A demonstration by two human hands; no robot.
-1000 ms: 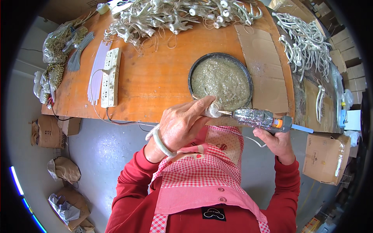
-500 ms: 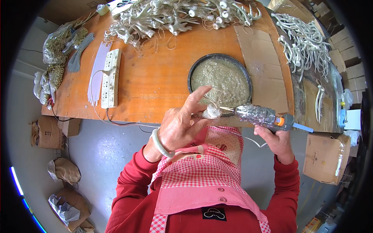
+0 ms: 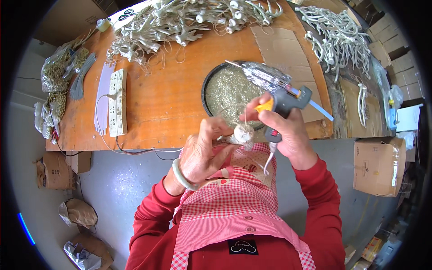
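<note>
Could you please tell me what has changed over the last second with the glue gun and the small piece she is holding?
The right hand swung the glue gun from lying level to nozzle up and away. The left hand keeps pinching the small glittery piece. The round tray and power strip stayed put.

Red long sleeves; red-checked apron; pale green bangle

We see a smooth orange wooden tabletop with matt brown cardboard sheets on it. The round tray has a dark rim and holds grainy glitter. The glue gun is dark matt plastic, its front wrapped in crinkled shiny foil. The small ball looks rough and glittery. The apron is checked cloth.
</note>
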